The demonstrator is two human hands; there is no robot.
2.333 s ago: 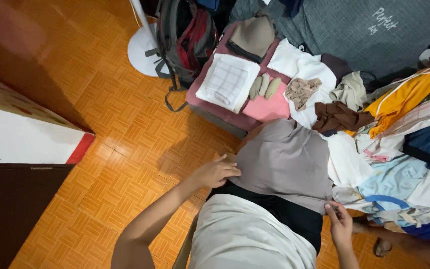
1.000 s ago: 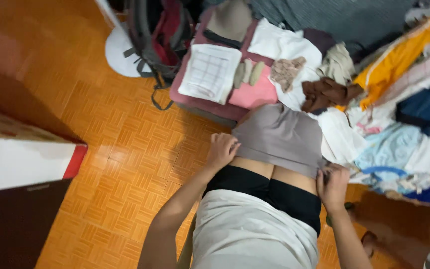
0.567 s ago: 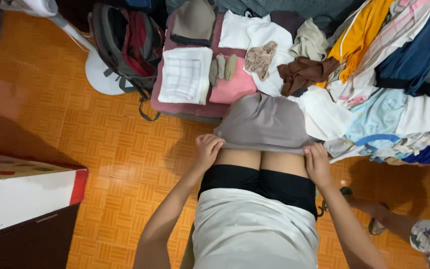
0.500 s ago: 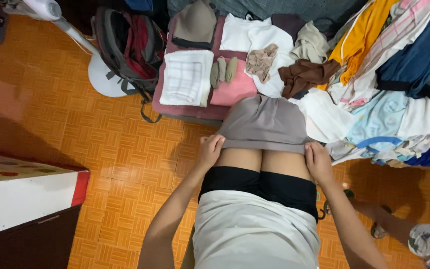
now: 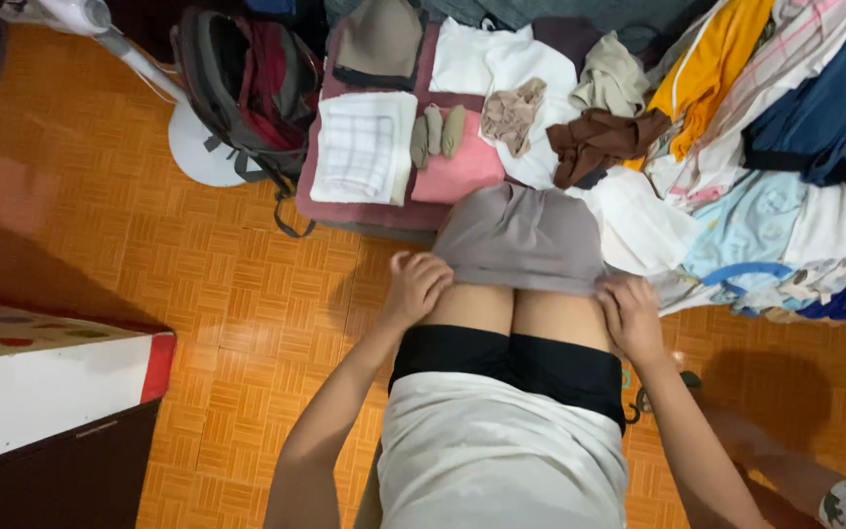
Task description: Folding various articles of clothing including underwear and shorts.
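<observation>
Hands grip one grey garment (image 5: 521,235) draped over the person's knees: the left hand (image 5: 416,286) pinches its near left corner, the right hand (image 5: 629,312) its near right edge. Beyond it lie a pink folded cloth (image 5: 462,171), a white checked towel (image 5: 359,147) and a pile of mixed clothes (image 5: 775,167); a backpack (image 5: 247,83) stands on the wooden floor (image 5: 149,225).

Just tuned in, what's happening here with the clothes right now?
A seated person has a grey garment spread over their knees. The left hand and right hand each grip a lower corner of it. In front lie a folded white checked cloth on a pink cushion and a heap of mixed clothes.
</observation>
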